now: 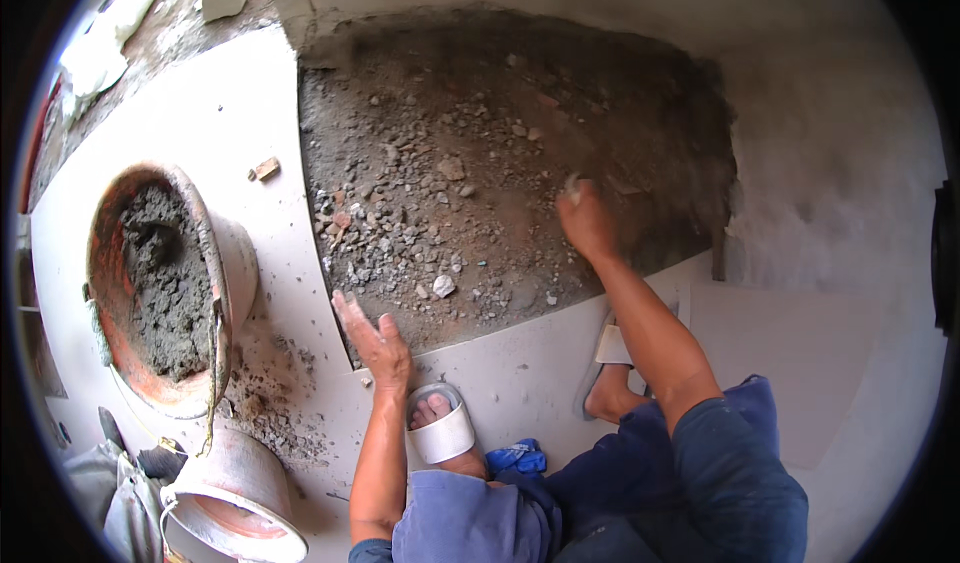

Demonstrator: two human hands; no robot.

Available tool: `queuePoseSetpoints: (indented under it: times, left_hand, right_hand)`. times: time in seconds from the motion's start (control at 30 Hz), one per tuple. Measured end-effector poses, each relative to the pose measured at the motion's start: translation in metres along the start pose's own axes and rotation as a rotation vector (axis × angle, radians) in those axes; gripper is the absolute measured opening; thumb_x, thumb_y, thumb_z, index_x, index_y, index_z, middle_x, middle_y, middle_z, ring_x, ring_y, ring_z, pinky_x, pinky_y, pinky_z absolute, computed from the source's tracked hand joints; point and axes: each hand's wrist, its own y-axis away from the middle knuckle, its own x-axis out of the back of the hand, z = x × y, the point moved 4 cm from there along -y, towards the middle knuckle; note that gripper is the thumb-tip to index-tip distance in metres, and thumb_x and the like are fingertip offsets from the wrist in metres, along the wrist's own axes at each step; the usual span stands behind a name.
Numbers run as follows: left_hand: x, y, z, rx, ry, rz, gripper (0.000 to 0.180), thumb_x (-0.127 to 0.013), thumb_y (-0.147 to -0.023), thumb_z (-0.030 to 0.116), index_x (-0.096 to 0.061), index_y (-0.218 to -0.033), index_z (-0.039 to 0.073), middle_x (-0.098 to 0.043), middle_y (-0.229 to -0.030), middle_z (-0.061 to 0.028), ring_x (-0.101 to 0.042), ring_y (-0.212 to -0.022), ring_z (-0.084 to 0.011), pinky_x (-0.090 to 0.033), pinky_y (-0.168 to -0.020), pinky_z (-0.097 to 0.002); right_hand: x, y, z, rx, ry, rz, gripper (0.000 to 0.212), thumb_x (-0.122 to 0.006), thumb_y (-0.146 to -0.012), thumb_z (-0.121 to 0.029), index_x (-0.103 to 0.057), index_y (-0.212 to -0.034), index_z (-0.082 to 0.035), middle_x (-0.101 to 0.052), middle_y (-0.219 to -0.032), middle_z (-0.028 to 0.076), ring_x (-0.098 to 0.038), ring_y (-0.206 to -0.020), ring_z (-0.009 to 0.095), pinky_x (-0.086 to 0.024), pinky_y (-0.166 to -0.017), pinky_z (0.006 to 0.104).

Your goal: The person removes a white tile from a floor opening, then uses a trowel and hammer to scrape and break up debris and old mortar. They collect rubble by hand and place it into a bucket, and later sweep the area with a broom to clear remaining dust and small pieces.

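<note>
A patch of bare dirt and gravel (430,223) lies between large pale tiles and the walls. Over its middle right, my right hand (587,218) reaches down with the fingers drawn together. Something whitish shows at those fingertips, too blurred to name. My left hand (378,348) has its fingers stretched out, dusty at the tips, above the patch's near left corner where the tile edge runs. A white stone (443,286) sits on the gravel, to the right of my left hand.
On the left tile (265,83) stands a bucket (235,273) holding wet grey mortar (165,283). A second bucket (240,473) lies tipped nearer me. Spilled crumbs (275,393) and a brown chip (266,169) dot the tile. A blue crumpled thing (517,456) rests between my sandalled feet.
</note>
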Motion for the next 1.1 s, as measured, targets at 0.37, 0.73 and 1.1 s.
queuePoseSetpoints:
  times: [0.37, 0.73, 1.1]
  left_hand:
    - [-0.032, -0.014, -0.013, 0.143, -0.033, 0.055, 0.071, -0.042, -0.097, 0.039, -0.018, -0.146, -0.007, -0.016, -0.154, -0.0262, -0.013, -0.144, -0.0393, -0.008, -0.116, -0.0527]
    - [-0.031, -0.021, -0.014, 0.118, 0.042, 0.063, 0.079, -0.032, -0.097, 0.052, -0.012, -0.149, -0.005, -0.011, -0.155, -0.0252, -0.011, -0.145, -0.0385, -0.006, -0.116, -0.0520]
    - [-0.035, -0.025, -0.018, 0.082, 0.015, 0.083, 0.082, -0.032, -0.097, 0.054, -0.011, -0.149, -0.005, -0.012, -0.155, -0.0266, -0.012, -0.144, -0.0390, -0.007, -0.114, -0.0543]
  right_hand:
    - [-0.031, 0.057, -0.086, 0.146, -0.146, -0.289, 0.046, -0.061, -0.085, -0.021, -0.045, -0.123, -0.001, -0.062, -0.102, 0.028, -0.061, -0.094, 0.046, -0.049, -0.077, 0.0507]
    - [-0.066, -0.018, -0.208, 0.596, -0.030, -0.289, 0.033, -0.063, -0.082, -0.014, -0.048, -0.110, -0.009, -0.059, -0.094, 0.017, -0.062, -0.079, 0.040, -0.050, -0.069, 0.0501]
    - [-0.020, 0.067, -0.128, 0.497, 0.031, -0.473, 0.041, -0.065, -0.080, -0.014, -0.054, -0.119, -0.009, -0.060, -0.097, 0.017, -0.063, -0.085, 0.037, -0.052, -0.071, 0.0461]
